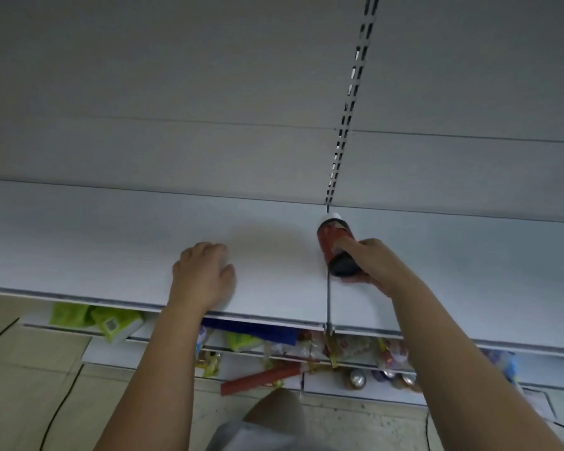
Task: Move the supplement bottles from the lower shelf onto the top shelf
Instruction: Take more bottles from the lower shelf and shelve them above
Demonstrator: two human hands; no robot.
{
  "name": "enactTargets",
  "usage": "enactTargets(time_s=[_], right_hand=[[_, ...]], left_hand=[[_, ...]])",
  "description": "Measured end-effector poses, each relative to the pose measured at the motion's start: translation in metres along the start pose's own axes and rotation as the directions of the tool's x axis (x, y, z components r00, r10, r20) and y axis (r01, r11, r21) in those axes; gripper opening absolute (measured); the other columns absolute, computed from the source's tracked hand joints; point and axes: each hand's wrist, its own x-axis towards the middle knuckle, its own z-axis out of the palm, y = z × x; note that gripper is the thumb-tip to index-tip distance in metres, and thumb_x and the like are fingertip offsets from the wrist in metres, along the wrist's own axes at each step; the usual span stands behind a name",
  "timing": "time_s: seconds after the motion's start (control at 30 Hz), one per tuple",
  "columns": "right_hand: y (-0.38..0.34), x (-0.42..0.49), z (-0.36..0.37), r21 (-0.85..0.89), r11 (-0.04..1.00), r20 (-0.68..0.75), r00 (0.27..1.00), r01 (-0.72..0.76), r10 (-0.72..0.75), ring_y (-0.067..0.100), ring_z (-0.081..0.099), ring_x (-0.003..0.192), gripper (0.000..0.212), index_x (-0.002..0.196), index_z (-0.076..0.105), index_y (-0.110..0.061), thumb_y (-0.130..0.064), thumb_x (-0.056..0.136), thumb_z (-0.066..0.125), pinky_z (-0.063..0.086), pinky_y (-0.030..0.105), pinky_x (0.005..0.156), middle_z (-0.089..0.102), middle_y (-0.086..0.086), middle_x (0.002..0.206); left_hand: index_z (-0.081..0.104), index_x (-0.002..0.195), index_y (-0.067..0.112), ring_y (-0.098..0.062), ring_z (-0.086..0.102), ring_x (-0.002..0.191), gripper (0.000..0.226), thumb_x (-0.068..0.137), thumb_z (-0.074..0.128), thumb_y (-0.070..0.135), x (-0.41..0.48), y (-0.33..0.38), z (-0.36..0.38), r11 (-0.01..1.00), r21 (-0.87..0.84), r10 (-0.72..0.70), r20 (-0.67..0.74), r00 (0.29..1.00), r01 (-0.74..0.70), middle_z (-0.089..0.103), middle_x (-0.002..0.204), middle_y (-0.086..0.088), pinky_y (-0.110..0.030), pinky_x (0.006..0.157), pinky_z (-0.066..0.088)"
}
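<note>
1. The bottle (336, 245), red and dark with a white cap, is over the top shelf (95, 249), at the seam where two shelf panels meet. It sits just in front of the slotted upright (349, 102) on the back wall.
2. The right hand (368, 265) grips the bottle low on its body, fingers (345, 247) wrapped round the near side. The bottle is tilted, cap toward the back wall and base toward the person. Whether the base touches the shelf cannot be told.
3. Judgement: the low grip leaves the cap end free, which suits pushing the bottle deep and then tipping it upright against the back.
4. The left hand (202, 275) rests palm down on the top shelf near its front edge. Its fingers are loosely curled and hold nothing. It probably steadies the person during the reach.
5. Below the front edge, the lower shelves (111, 356) carry green packs (111, 320), a red box (261, 379) and some cans (357, 378). No further supplement bottles can be made out there; the top shelf hides most of that area.
6. Stage, as judged: placement of this bottle is in hand and release is not yet made.
7. Risk: if let go while tilted, the round bottle may roll along the smooth shelf, so it should stand upright before release.
</note>
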Motion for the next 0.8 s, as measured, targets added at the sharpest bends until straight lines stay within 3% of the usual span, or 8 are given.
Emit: enactTargets(time_s=[0.07, 0.13, 0.23, 0.3, 0.4, 0.5, 0.67, 0.8], right_hand=[[0.004, -0.031, 0.006, 0.377, 0.926, 0.152, 0.988, -0.027, -0.033, 0.029, 0.069, 0.091, 0.028, 0.106, 0.059, 0.004, -0.020, 0.092, 0.060, 0.058, 0.045, 0.083, 0.067, 0.022, 0.103], [0.002, -0.061, 0.015, 0.498, 0.866, 0.267, 0.958, -0.048, -0.101, 0.030, 0.070, 0.089, 0.022, 0.106, 0.056, 0.002, -0.014, 0.091, 0.057, 0.057, 0.047, 0.083, 0.067, 0.022, 0.101], [-0.009, -0.108, 0.033, 0.574, 0.816, 0.390, 0.900, -0.071, -0.196, 0.036, 0.067, 0.098, 0.045, 0.118, 0.053, 0.000, -0.009, 0.074, 0.059, 0.056, 0.049, 0.084, 0.067, 0.021, 0.105], [-0.016, -0.141, 0.046, 0.593, 0.804, 0.435, 0.859, -0.048, -0.270, 0.038, 0.062, 0.104, 0.052, 0.121, 0.052, -0.006, -0.006, 0.069, 0.054, 0.055, 0.052, 0.087, 0.065, 0.020, 0.107], [-0.032, -0.185, 0.067, 0.605, 0.796, 0.452, 0.832, -0.021, -0.322, 0.039, 0.060, 0.110, 0.051, 0.119, 0.052, -0.009, -0.015, 0.072, 0.069, 0.054, 0.050, 0.090, 0.064, 0.018, 0.110], [-0.052, -0.218, 0.091, 0.551, 0.828, 0.423, 0.819, 0.108, -0.388, 0.030, 0.066, 0.104, 0.049, 0.120, 0.053, -0.015, -0.028, 0.076, 0.071, 0.055, 0.045, 0.090, 0.071, 0.009, 0.103], [-0.088, -0.265, 0.136, 0.432, 0.834, 0.474, 0.700, 0.343, -0.533, 0.015, 0.069, 0.096, 0.038, 0.119, 0.054, -0.027, -0.027, 0.083, 0.064, 0.055, 0.032, 0.081, 0.070, -0.001, 0.105], [-0.129, -0.302, 0.181, 0.452, 0.771, 0.507, 0.582, 0.448, -0.635, 0.013, 0.069, 0.094, 0.049, 0.123, 0.052, -0.024, -0.027, 0.076, 0.062, 0.054, 0.030, 0.079, 0.068, 0.002, 0.107]], left_hand=[[0.050, 0.140, 0.019, -0.036, 0.039, 0.132, 0.044, 0.099, 0.051, 0.035, -0.014, 0.010, -0.012, 1.000, -0.028, 0.007, -0.023, 1.000, -0.008, 0.046, 0.147, -0.010, -0.042, 0.104, 0.036], [0.048, 0.144, 0.020, -0.035, 0.039, 0.134, 0.049, 0.099, 0.052, 0.036, -0.037, 0.022, -0.027, 0.996, -0.082, 0.034, -0.058, 0.998, -0.039, 0.046, 0.148, -0.009, -0.042, 0.107, 0.035], [0.054, 0.140, 0.020, -0.031, 0.045, 0.131, 0.044, 0.099, 0.053, 0.034, -0.083, 0.034, -0.056, 0.984, -0.147, 0.079, -0.138, 0.987, -0.099, 0.053, 0.143, -0.007, -0.041, 0.106, 0.037], [0.059, 0.134, 0.021, -0.024, 0.049, 0.128, 0.037, 0.099, 0.054, 0.033, -0.118, 0.039, -0.079, 0.950, -0.298, 0.024, -0.224, 0.974, -0.092, 0.058, 0.137, -0.002, -0.037, 0.105, 0.039], [0.065, 0.123, 0.021, -0.010, 0.057, 0.112, 0.026, 0.100, 0.054, 0.028, -0.168, 0.046, -0.114, 0.763, -0.645, -0.147, -0.244, 0.959, -0.047, 0.064, 0.120, 0.007, -0.022, 0.091, 0.042], [0.068, 0.115, 0.019, -0.009, 0.060, 0.106, 0.022, 0.100, 0.053, 0.025, -0.208, 0.045, -0.145, 0.602, -0.797, -0.250, -0.249, 0.936, -0.051, 0.067, 0.110, 0.007, -0.018, 0.085, 0.042], [0.067, 0.120, 0.020, -0.009, 0.060, 0.110, 0.024, 0.101, 0.053, 0.024, -0.256, 0.013, -0.197, 0.670, -0.739, -0.276, -0.326, 0.904, -0.062, 0.067, 0.115, 0.006, -0.027, 0.094, 0.045], [0.065, 0.123, 0.023, -0.010, 0.062, 0.108, 0.026, 0.098, 0.058, 0.025, -0.283, -0.032, -0.244, 0.843, -0.535, -0.172, -0.354, 0.919, -0.048, 0.069, 0.115, 0.007, -0.034, 0.100, 0.049]])
